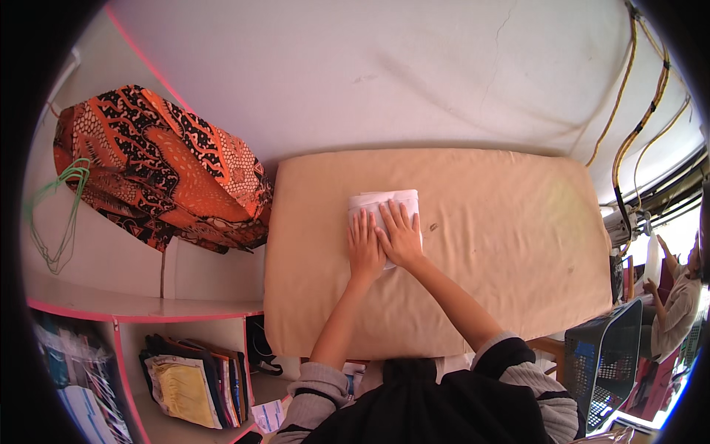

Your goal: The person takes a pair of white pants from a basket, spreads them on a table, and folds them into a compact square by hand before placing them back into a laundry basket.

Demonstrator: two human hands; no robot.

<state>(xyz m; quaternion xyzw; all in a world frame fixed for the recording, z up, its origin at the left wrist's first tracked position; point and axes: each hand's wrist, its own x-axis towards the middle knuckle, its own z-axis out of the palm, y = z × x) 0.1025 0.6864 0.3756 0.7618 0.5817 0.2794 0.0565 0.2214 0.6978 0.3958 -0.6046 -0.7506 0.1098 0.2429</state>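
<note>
A folded white cloth (383, 197) lies near the middle of a padded table covered in tan fabric (516, 233). My left hand (364, 244) rests flat on the left part of the cloth, palm down. Beside it, my right hand (400, 236) presses flat on the right part, its thumb side touching the left hand. Both hands have their fingers spread a little and pointing away from me. Neither hand grips the cloth; their palms hide much of it. Wrinkles and a small dark mark (434, 227) show on the tan cover to the right.
An orange and black patterned cloth (183, 166) hangs at left near green wire hangers (58, 216). Below, pink-edged shelves (183, 318) hold folded garments (188, 383). At right stand a dark plastic basket (602, 361) and another person (676, 305). Cables (646, 119) run along the wall.
</note>
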